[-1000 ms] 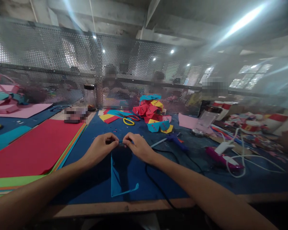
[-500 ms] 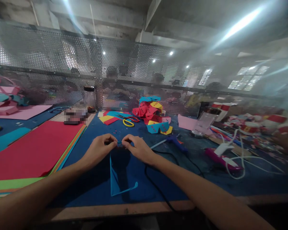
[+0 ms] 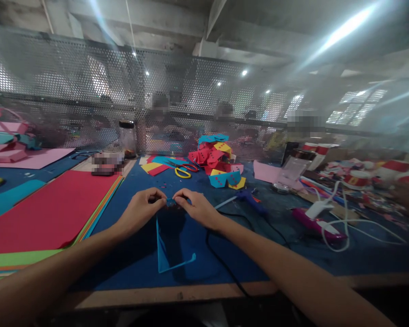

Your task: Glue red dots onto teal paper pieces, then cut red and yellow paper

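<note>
Fingertips together, my left hand and my right hand pinch a small blue end between them, above the table. It appears to belong to the blue paper glasses hanging below my left hand, seen nearly edge-on. A thin paper arm runs right from their lower end to a curled tip. My fingers hide much of the pinched part. Just right of my right hand lies a blue glue gun with a glue stick in it. Yellow-and-red-handled scissors lie behind my hands.
A pile of coloured paper glasses stands at the back. Red sheets lie in a stack at left. A jar stands by the perforated screen. A magenta power strip with white cables lies right. People sit beyond the screen.
The blue strip between my fingertips shows slightly more. The hanging paper's lower end has risen a little in view. Both hands keep their pinch in nearly the same place.
</note>
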The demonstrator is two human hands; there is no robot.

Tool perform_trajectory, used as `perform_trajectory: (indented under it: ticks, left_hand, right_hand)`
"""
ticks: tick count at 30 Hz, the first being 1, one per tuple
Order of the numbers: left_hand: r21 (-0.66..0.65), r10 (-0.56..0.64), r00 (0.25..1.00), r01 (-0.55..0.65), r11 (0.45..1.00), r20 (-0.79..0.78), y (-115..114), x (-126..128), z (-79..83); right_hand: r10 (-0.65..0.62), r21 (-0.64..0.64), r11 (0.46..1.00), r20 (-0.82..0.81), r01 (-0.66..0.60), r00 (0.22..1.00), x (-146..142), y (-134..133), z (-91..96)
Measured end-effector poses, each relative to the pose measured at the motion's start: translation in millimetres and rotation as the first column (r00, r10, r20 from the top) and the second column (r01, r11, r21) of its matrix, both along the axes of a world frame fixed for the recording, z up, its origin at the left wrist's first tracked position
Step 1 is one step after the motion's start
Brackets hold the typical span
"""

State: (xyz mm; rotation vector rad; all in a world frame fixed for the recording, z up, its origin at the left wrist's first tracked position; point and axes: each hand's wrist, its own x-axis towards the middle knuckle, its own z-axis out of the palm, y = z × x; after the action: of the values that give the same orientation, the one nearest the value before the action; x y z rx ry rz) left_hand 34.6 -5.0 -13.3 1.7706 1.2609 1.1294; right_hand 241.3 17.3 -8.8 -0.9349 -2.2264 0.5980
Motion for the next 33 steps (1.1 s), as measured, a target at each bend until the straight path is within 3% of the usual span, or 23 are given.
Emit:
perform_trajectory:
  ticks: [10, 16, 21, 24, 33]
  left_hand:
    - [0.008, -0.026, 1.0, 0.026, 1.0, -0.006, 2, -1, -3.2]
    - [0.002, 0.034, 0.999, -0.034, 0.999, 0.013, 6, -6, -1.5]
    - [0.005, 0.101, 0.995, -0.101, 0.995, 0.014, 17, -14, -4.7]
    - [0.02, 0.146, 0.989, -0.146, 0.989, -0.005, 22, -19, -4.8]
    - [0.064, 0.269, 0.956, -0.262, 0.963, -0.118, 30, -32, -1.9]
  right_hand:
    - [-0.009, 0.017, 1.0, 0.003, 0.008, 1.0, -1, 0, 0.3]
    - [0.001, 0.023, 1.0, -0.063, 0.0, 0.998, 4, 0, 10.4]
    - [-0.05, 0.201, 0.977, -0.131, 0.076, 0.99, 9, -10, 26.5]
    - [-0.025, 0.283, 0.957, -0.125, 0.06, 0.992, 7, -20, 31.6]
    - [-0.021, 0.317, 0.946, -0.143, 0.066, 0.989, 8, -14, 27.9]
